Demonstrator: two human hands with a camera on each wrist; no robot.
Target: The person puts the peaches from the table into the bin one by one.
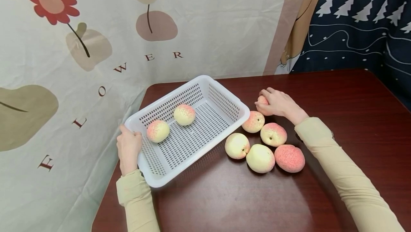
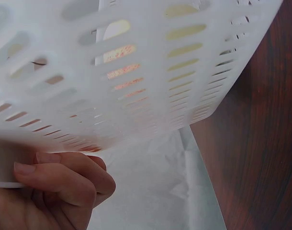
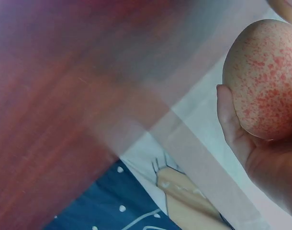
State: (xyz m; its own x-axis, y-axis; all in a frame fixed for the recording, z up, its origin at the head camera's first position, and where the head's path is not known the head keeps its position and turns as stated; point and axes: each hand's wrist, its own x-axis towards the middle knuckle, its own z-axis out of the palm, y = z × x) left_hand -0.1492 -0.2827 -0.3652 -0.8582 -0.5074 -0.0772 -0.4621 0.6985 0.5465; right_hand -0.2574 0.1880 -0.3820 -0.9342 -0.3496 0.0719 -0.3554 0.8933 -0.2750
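A white perforated plastic basket (image 1: pixel 205 155) is tilted over the dark red table, two peaches in it: one peach (image 1: pixel 158 131) near its left end, another peach (image 1: pixel 184 114) beside that. My left hand (image 1: pixel 129 148) grips the basket's left rim; in the left wrist view its fingers (image 2: pixel 64 177) curl round the edge. Right of the basket, my right hand (image 1: pixel 277 103) holds a speckled peach (image 3: pixel 263 81), mostly covered by the hand in the head view. Just below that hand lie several more peaches, among them a yellowish peach (image 1: pixel 260 158) and a redder peach (image 1: pixel 289 158).
The wooden table (image 1: pixel 224 200) runs up to a pale cloth (image 1: pixel 218 29) printed with flowers and letters at the back and left. A navy cloth (image 1: pixel 350 43) with white trees hangs at the back right. The basket's right end overlaps a peach (image 1: pixel 253 122).
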